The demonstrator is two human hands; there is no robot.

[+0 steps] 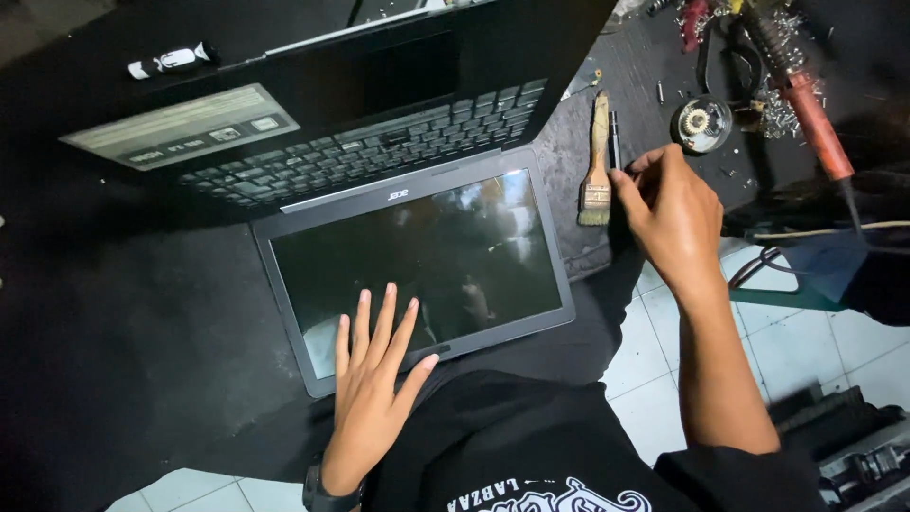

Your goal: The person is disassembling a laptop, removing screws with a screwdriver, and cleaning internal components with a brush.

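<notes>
An open dark laptop lies flat on a black mat, its screen [474,237] toward me and its keyboard [379,147] farther away. My left hand [374,365] rests flat with fingers spread on the lower left of the screen. My right hand [668,213] is to the right of the laptop, fingertips pinched on a thin dark pen-like tool [614,140]. A small wooden-handled paintbrush [597,161] lies just left of that tool.
A round tin with a small gear-like part [701,123] sits beyond my right hand. A red-handled tool [815,123] lies at the far right among loose screws. A small white tube [171,62] rests at top left. White floor tiles [806,341] show lower right.
</notes>
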